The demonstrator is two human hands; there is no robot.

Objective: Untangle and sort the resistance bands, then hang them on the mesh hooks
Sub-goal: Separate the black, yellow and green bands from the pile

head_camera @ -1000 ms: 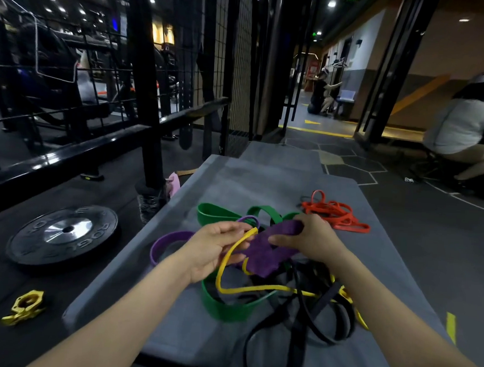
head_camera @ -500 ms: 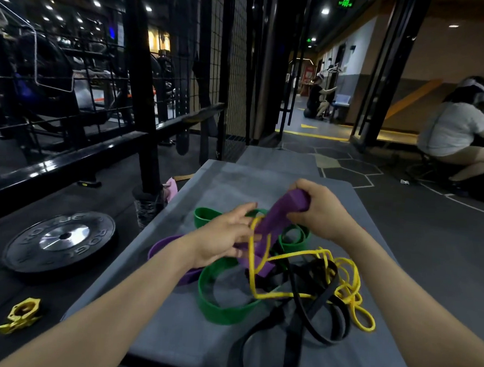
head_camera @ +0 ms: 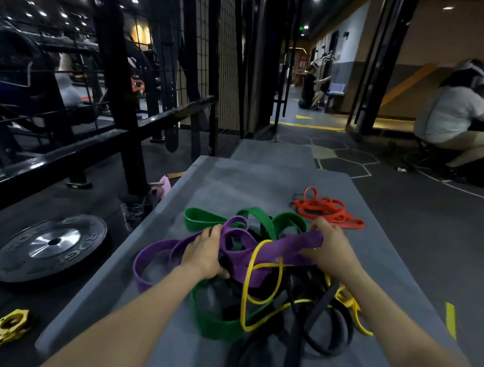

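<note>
A tangle of resistance bands lies on a grey padded bench (head_camera: 235, 180). My right hand (head_camera: 330, 247) grips one end of the wide purple band (head_camera: 290, 246), which stretches leftward across the pile. My left hand (head_camera: 206, 251) holds the same purple band where its loops gather on the left side. A thin yellow band (head_camera: 247, 281) winds over and under the purple one. Wide green bands (head_camera: 211, 319) and black bands (head_camera: 323, 322) are knotted underneath. A bundle of red bands (head_camera: 326, 210) sits apart at the far right. The black mesh panel (head_camera: 227, 70) stands beyond the bench's far left.
A black weight plate (head_camera: 49, 246) and a yellow collar (head_camera: 9, 325) lie on the floor to the left. A black rack frame (head_camera: 118, 115) runs along the left side. A person (head_camera: 451, 118) crouches at the far right; another person kneels down the corridor.
My right hand lowered the purple band from its raised position and drew it out to the right. My left hand shifted left onto the purple loops. The red bundle came back into view.
</note>
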